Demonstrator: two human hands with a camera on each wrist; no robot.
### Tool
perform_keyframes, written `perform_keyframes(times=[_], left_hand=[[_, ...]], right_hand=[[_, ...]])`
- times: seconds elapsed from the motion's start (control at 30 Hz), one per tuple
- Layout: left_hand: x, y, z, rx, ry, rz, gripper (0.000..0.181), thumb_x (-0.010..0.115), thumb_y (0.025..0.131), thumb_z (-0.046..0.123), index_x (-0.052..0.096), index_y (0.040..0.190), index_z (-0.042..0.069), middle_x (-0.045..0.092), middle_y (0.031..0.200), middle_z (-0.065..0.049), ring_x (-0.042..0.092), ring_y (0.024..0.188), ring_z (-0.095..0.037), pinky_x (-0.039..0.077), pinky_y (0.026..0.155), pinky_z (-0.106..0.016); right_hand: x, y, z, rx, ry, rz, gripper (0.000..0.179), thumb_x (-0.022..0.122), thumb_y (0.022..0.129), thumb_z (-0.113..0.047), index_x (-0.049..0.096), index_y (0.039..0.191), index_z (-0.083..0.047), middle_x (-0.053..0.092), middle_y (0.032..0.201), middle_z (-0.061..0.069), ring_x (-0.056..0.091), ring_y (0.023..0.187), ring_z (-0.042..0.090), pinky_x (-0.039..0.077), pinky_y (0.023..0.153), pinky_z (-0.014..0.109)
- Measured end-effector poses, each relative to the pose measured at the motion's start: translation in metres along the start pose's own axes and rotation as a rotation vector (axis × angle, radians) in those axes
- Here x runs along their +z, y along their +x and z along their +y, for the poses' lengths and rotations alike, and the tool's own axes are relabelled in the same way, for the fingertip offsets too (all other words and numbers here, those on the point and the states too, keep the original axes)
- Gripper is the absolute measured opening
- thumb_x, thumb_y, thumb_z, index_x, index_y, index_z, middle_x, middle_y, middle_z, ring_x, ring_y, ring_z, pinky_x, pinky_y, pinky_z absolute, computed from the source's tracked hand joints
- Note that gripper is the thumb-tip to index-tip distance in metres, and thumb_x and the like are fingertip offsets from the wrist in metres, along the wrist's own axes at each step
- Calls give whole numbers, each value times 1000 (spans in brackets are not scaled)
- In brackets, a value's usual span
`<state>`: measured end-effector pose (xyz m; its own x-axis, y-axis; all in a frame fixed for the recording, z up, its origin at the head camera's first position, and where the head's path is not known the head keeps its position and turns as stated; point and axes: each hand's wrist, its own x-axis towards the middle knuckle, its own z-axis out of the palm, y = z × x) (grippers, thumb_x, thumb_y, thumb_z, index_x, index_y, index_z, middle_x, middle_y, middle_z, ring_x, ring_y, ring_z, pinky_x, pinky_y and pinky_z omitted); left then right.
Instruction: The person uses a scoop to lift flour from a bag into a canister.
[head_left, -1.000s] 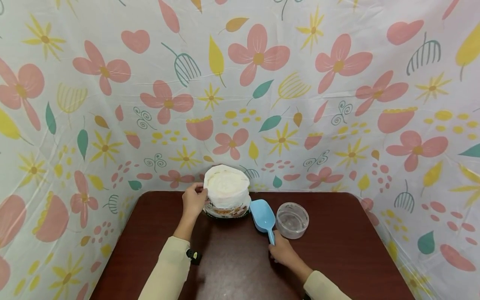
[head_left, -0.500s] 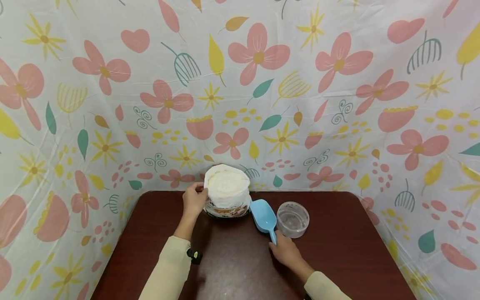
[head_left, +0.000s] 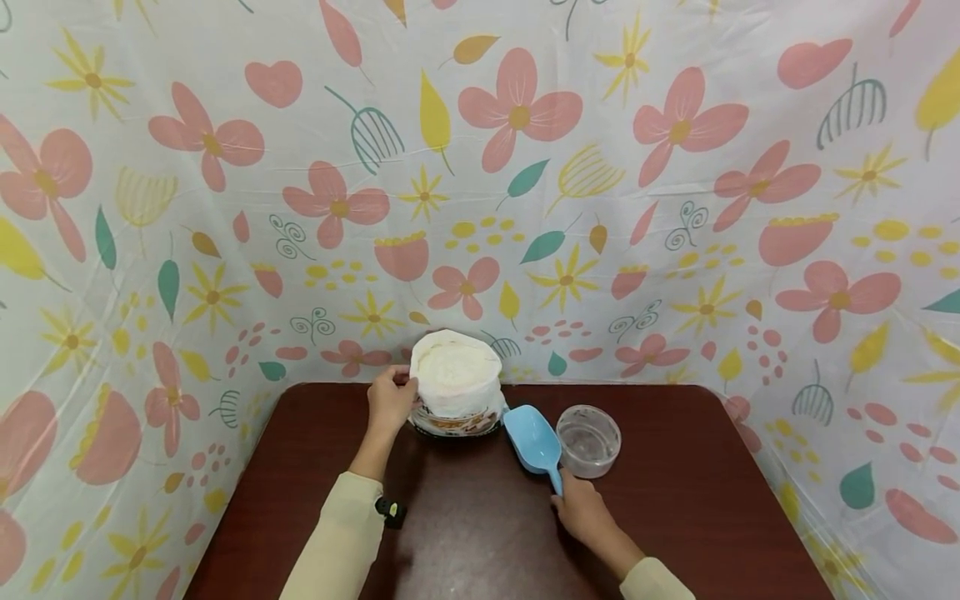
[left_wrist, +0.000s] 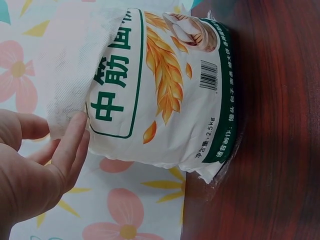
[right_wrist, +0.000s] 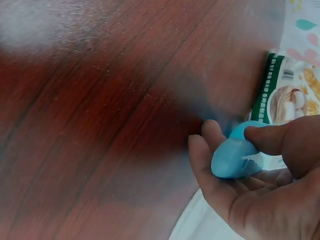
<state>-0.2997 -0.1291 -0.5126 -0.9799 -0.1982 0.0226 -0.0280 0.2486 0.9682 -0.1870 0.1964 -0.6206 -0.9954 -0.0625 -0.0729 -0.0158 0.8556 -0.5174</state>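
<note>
An opened flour bag with its white rim folded down stands at the back of the table, white flour showing inside. My left hand is at the bag's left side; in the left wrist view its thumb and fingers pinch the folded rim. My right hand grips the handle of a light blue scoop, whose bowl faces up and looks bare inside. The scoop's tip is close to the bag's lower right; I cannot tell if they touch. In the right wrist view, fingers and thumb curl round the blue handle.
A round clear container stands on the dark brown table, just right of the scoop. A flower-printed curtain hangs behind the table and along both sides. The bag stands close to the back edge.
My right hand has shifted slightly to the right with the scoop, whose handle has swung a little rightward. The left hand and the flour bag have stayed in place.
</note>
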Motion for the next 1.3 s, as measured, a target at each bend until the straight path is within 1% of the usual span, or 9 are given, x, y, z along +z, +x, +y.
perform_keyframes(times=[0.17, 0.43, 0.57, 0.77, 0.83, 0.97, 1.07, 1.2, 1.3], left_hand=[[0, 1, 1, -12, -3, -8, 31, 61, 102, 9, 64, 130, -2, 61, 111, -22, 73, 85, -29, 66, 78, -45], [-1, 1, 0, -17, -14, -14, 33, 60, 102, 9, 63, 132, -2, 61, 111, -22, 73, 84, -29, 65, 82, -49], [0, 1, 1, -11, -6, -15, 33, 60, 102, 8, 63, 132, -3, 61, 112, -23, 74, 86, -33, 65, 82, -51], [1, 2, -1, -12, 7, -11, 32, 61, 101, 9, 64, 132, -1, 61, 114, -22, 72, 96, -35, 66, 79, -45], [1, 3, -2, -6, 15, -9, 31, 60, 102, 8, 64, 131, -2, 61, 114, -23, 71, 97, -36, 66, 78, -44], [1, 2, -1, -6, 19, -11, 32, 59, 102, 8, 63, 132, -2, 61, 114, -24, 71, 98, -37, 66, 79, -44], [1, 1, -1, -14, 17, -14, 33, 59, 102, 8, 62, 133, -2, 61, 115, -23, 71, 100, -37, 66, 80, -44], [1, 1, 0, -14, 17, -11, 33, 59, 102, 9, 62, 134, -2, 61, 115, -23, 71, 97, -36, 66, 80, -44], [1, 1, 1, -8, 17, -6, 32, 59, 102, 9, 63, 132, -2, 61, 113, -22, 72, 93, -34, 66, 79, -44]], right_hand=[[-9, -8, -1, -53, -9, 21, 32, 73, 92, -2, 56, 120, 0, 64, 89, 12, 66, 80, 27, 53, 58, 44], [-30, -20, -6, -106, 12, 65, 37, 72, 92, 2, 53, 123, -2, 60, 83, 11, 65, 75, 26, 52, 55, 42], [-39, -21, -6, -164, -15, 109, 38, 74, 90, 4, 56, 123, 1, 63, 87, 12, 67, 78, 28, 54, 56, 42], [-54, -18, -5, -206, -73, 171, 33, 76, 88, 5, 62, 117, 0, 69, 100, 16, 70, 93, 33, 59, 67, 48], [-60, -17, -5, -211, -76, 179, 31, 77, 87, 5, 61, 113, -1, 69, 99, 16, 71, 92, 34, 59, 66, 48], [-72, -15, -6, -223, -82, 202, 35, 77, 86, 5, 62, 117, -3, 70, 103, 18, 72, 95, 35, 61, 69, 50], [-79, -13, -8, -254, -97, 236, 37, 78, 87, 5, 64, 120, -2, 69, 107, 17, 70, 95, 33, 61, 71, 49], [-87, -8, -8, -314, -128, 282, 35, 79, 86, 4, 68, 119, 1, 63, 105, 15, 64, 89, 27, 59, 71, 44], [-93, -6, -9, -330, -132, 292, 35, 79, 87, 2, 68, 120, 2, 60, 102, 13, 57, 83, 22, 56, 69, 40]])
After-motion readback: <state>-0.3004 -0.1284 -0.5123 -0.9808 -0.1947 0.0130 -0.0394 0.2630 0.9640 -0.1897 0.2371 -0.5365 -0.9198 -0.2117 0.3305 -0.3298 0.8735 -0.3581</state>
